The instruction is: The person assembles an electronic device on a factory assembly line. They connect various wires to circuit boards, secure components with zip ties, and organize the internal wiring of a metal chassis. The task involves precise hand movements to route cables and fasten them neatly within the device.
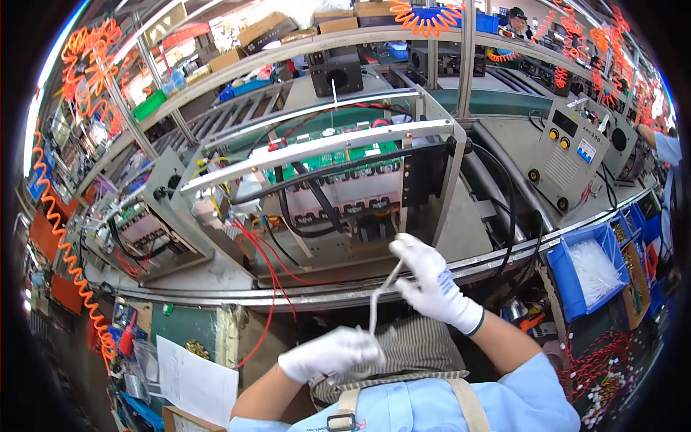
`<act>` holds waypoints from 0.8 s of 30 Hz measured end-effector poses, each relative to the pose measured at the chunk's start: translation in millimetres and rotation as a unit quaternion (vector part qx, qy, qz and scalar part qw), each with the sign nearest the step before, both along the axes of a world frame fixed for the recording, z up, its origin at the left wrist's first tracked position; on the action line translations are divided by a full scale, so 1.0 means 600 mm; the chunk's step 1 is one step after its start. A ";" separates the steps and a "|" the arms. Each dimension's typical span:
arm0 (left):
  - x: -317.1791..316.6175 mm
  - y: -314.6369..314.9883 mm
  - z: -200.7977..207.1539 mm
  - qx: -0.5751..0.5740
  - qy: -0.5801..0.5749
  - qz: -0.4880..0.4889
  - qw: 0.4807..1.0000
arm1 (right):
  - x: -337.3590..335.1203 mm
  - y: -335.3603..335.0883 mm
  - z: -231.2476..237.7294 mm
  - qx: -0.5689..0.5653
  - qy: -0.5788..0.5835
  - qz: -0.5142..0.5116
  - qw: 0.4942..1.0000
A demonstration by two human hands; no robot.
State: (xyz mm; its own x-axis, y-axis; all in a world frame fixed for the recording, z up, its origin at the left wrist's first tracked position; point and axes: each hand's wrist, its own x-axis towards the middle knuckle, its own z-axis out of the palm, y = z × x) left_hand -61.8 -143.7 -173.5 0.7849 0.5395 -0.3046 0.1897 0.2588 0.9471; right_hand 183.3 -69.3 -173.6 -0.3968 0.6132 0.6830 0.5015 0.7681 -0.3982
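Both my hands wear white gloves. Above my lap, a thin, bent whitish strip (pixel 373 306) runs between them; it may be a cable tie, but its kind is not clear. My left hand (pixel 332 353) is closed around its lower end. The upper end meets the thumb and fingers of my right hand (pixel 435 286), beside the near bench edge. Just beyond stands an open metal-framed electrical unit (pixel 317 169) with green circuit boards, black cables and fans. Loose red wires (pixel 272 277) hang from its left side over the edge.
A second open unit (pixel 147 234) stands at the left, a closed welding machine (pixel 568 155) at the right. A blue bin of white cable ties (pixel 596 268) sits near right, above bundled red wires (pixel 601 367). Paper (pixel 196 381) lies near left. Orange coiled hoses (pixel 75 288) hang around.
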 end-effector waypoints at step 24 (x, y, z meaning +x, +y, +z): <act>0.016 0.331 0.403 0.623 0.318 0.193 0.688 | -0.058 0.131 0.184 -0.394 0.363 0.005 0.844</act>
State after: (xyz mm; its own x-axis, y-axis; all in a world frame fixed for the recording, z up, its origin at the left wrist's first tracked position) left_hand -52.3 54.6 68.4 0.4320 0.8238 0.3670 0.8135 -0.5316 0.2358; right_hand 148.8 9.5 -63.2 -0.0568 0.9900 0.1289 -0.0982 0.1230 -0.9875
